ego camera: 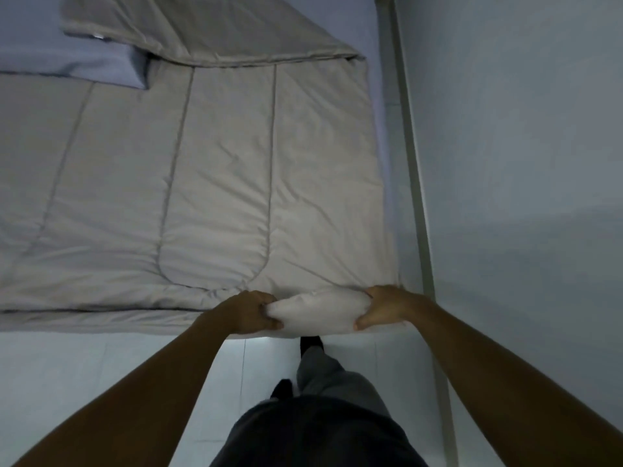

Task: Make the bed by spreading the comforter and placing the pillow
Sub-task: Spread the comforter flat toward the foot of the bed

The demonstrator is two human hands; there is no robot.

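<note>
A beige quilted comforter (215,183) lies spread over the bed, with its far right corner folded back on itself (202,28). At the near edge of the bed, my left hand (247,313) and my right hand (382,308) both grip a bunched fold of the comforter's edge (318,311) between them. A blue-grey pillow (70,62) lies at the far left, partly under the folded-back corner.
A pale wall (522,163) runs along the right side of the bed, with a light frame rail (413,163) between them. A white tiled floor (84,372) lies below the bed's near edge. My legs in dark trousers (320,399) stand close to the bed.
</note>
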